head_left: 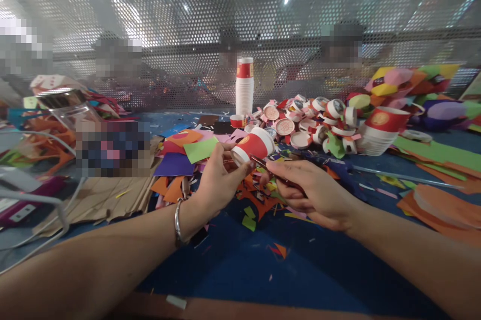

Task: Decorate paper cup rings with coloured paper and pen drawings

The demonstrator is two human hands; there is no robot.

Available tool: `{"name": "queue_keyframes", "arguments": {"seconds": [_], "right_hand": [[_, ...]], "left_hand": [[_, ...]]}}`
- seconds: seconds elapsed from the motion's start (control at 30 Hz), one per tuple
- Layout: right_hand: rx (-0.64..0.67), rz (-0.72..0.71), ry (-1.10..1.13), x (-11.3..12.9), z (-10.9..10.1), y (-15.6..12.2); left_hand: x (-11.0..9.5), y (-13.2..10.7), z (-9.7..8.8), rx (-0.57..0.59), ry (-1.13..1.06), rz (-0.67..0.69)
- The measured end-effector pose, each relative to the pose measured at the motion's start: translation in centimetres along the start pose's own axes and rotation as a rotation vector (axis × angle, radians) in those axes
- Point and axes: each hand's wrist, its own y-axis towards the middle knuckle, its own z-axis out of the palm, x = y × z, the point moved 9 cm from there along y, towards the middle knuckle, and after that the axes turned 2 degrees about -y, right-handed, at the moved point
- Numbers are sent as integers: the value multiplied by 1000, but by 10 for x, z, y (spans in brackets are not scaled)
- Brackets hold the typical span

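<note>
My left hand (218,177) is closed round a red and white paper cup (252,147), held on its side with its base toward me. A metal bangle circles that wrist. My right hand (311,190) is closed on a thin dark tool, probably scissors (263,164), whose tip touches the cup's base. Both hands hover over a blue table (233,260) strewn with coloured paper scraps.
A tall stack of cups (244,87) stands behind. A heap of cut cup rims (311,122) and a short cup stack (381,132) lie at the right. Coloured paper sheets (188,154), orange sheets (443,205) and brown cardboard (105,195) surround. A perforated metal screen (188,34) backs the table, with people beyond.
</note>
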Motion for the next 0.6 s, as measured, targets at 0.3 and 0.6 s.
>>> {"name": "queue_keyframes", "arguments": {"seconds": [0.3,0.6], "right_hand": [[-14,20,-13,-4,1,-1],[-150,-151,53,22,-18,7]], "left_hand": [[4,1,-1,8,-26,-16],[-3,-5,12,23,-116,-41]]}}
